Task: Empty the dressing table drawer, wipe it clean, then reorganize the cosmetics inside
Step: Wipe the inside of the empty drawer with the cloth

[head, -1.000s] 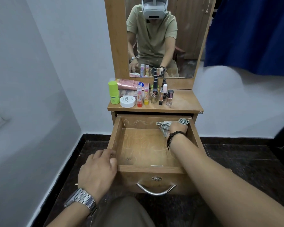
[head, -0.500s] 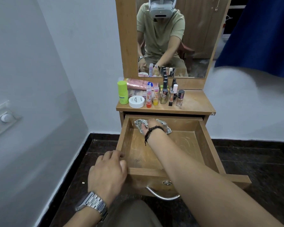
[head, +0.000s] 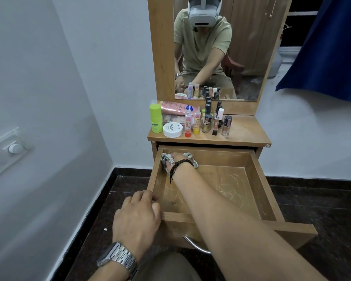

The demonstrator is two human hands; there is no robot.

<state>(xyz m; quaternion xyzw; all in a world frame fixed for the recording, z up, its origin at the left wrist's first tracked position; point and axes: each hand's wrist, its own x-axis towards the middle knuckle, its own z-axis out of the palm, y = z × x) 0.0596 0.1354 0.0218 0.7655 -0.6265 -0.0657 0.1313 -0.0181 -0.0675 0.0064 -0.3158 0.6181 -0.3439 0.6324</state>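
The wooden drawer (head: 263, 185) is pulled out and holds no cosmetics; its bottom shows pale smears. My right hand (head: 175, 159), with a bead bracelet on the wrist, presses a grey-green cloth (head: 192, 159) into the drawer's back left corner; its fingers are hidden by the wrist and cloth. My left hand (head: 137, 218), with a metal watch, grips the drawer's front left corner. The cosmetics stand on the table top (head: 245, 134): a green bottle (head: 156, 118), a white jar (head: 172, 129), a pink tube (head: 176, 107), lip balms (head: 192, 123) and nail polish bottles (head: 216, 122).
A mirror (head: 217, 47) above the table reflects a person in a headset. White wall with a switch panel (head: 6, 151) is on the left, a blue curtain (head: 332, 47) at upper right, dark floor (head: 322, 209) around the table. A metal handle (head: 197, 247) hangs on the drawer front.
My right hand has swept the cloth along the drawer's back from the right corner to the left corner. My left hand stays on the front left corner.
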